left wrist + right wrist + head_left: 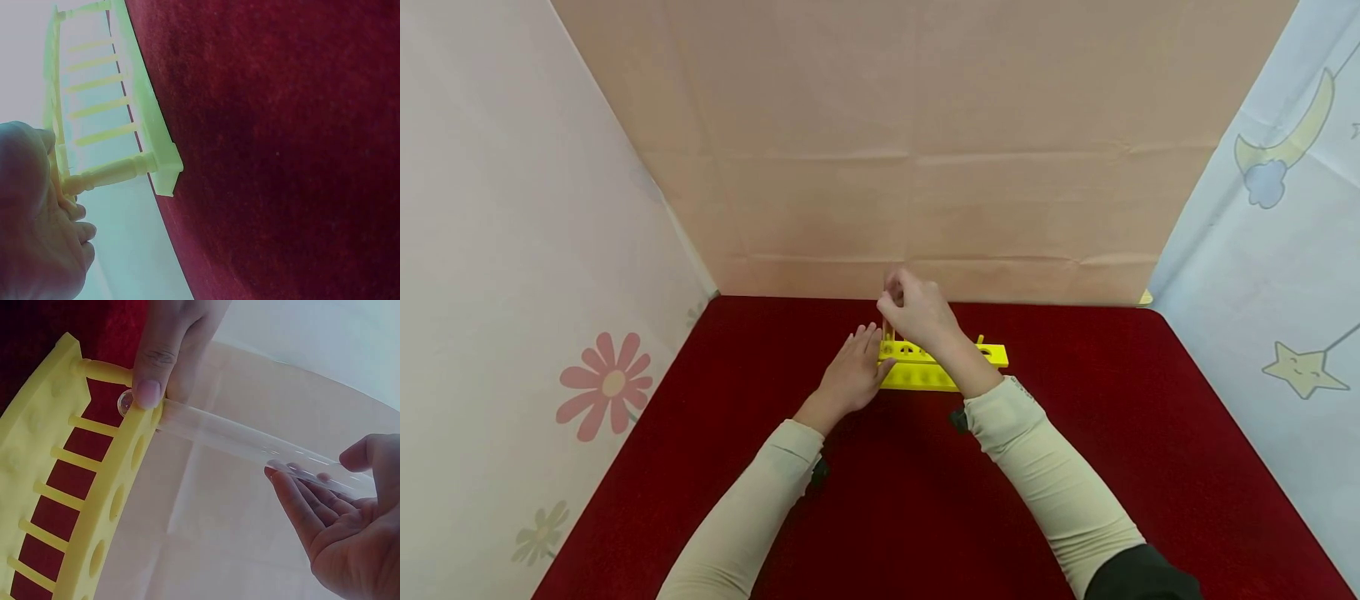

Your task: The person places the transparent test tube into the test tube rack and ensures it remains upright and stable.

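A clear test tube (219, 428) stands in the left end hole of a yellow test tube rack (917, 379). In the right wrist view, its rounded bottom shows just below the rack's upper plate. My right hand (921, 317) pinches the tube's upper part between thumb and fingers. At the rack's left end, my left hand (853, 371) holds the upper plate, its thumb at the front edge and the other fingers along the end. The left wrist view shows the rack's end post and thin pegs, the left hand beside them. My right forearm hides part of the rack in the head view.
The rack rests on a dark red cloth-covered table (880, 500), toward its far edge. A tan backdrop (910, 167) hangs behind. Pale patterned sheets stand at the left (490, 250) and right (1285, 275).
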Tool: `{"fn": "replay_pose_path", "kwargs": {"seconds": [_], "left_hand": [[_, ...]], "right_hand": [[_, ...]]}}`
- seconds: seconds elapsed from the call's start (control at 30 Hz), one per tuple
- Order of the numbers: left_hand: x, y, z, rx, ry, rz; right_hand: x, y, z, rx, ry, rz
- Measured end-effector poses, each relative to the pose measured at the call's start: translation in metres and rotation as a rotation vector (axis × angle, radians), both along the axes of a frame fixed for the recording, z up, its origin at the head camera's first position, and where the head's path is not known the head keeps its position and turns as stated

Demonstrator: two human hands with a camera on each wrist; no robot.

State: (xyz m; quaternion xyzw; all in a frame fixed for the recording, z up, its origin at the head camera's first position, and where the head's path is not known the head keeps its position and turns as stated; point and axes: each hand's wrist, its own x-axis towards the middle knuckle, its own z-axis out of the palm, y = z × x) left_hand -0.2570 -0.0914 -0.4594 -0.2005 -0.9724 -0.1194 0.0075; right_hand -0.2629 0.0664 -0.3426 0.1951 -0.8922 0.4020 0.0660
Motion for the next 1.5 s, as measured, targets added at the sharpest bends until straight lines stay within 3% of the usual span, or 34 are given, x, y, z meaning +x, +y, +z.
{"fn": "replay_pose_path", "kwargs": {"seconds": [0.83,1.5], "left_hand": [[0.0,-0.001,-0.001,0.008,0.006,-0.011],[0.0,-0.001,-0.001,0.019,0.005,-0.018]], "right_hand": [[-0.001,-0.003,-0.008,0.034,0.018,-0.022],[-0.001,-0.005,-0.012,0.051,-0.026,-0.022]]}}
